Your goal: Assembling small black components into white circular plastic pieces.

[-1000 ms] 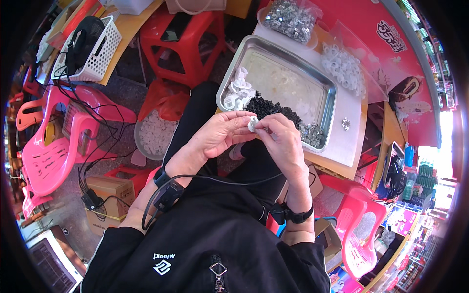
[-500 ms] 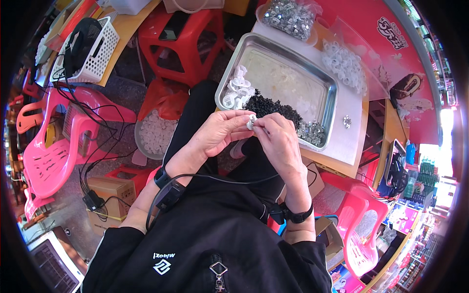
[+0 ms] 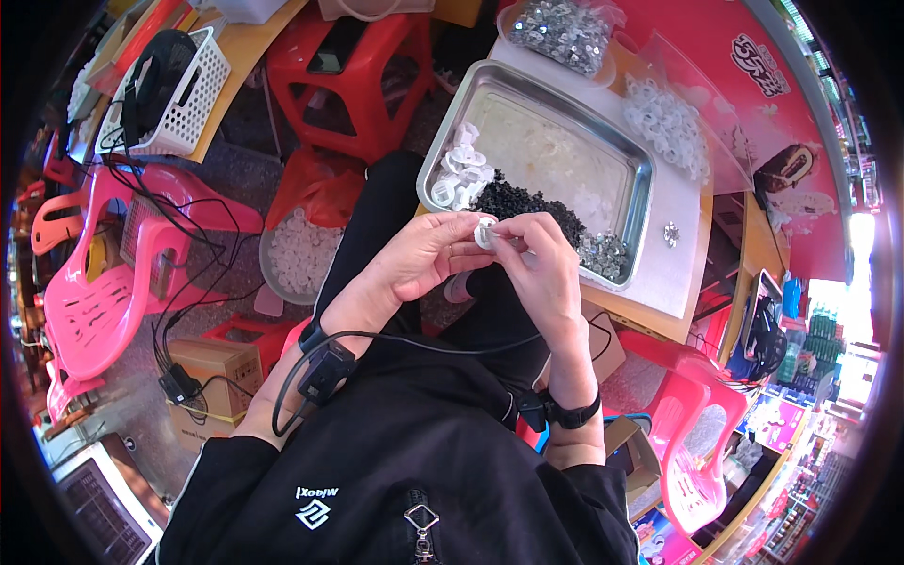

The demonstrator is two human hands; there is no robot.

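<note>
Two bare hands meet fingertip to fingertip: the left hand (image 3: 424,259) pinches a small, rounded white plastic piece (image 3: 484,233) between thumb and fingers, while the right hand (image 3: 541,268) has thumb and forefinger closed in at that piece's right side; whether the right fingertips also grip a smaller part is too small to tell. Just beyond both hands sits a shallow rectangular tray of shiny metal (image 3: 546,141), holding a pile of white plastic ring-like pieces (image 3: 460,179) past the left fingertips, a heap of tiny black parts (image 3: 523,201) past the right knuckles, and small silvery, glinting parts (image 3: 603,256) to the right of the right hand. Farther right of that hand, well apart from it, a small silvery cluster (image 3: 670,234) lies on a white sheet (image 3: 664,278). To the left of the left hand and lower down, a round grey basin (image 3: 266,268) holds more white pieces. The step in hand appears to be close fingertip work on the one white piece, perhaps fitting or turning something on it; the next move seems to call for a steady left pinch and light, well-aligned pressure from the right thumb and forefinger.
</note>
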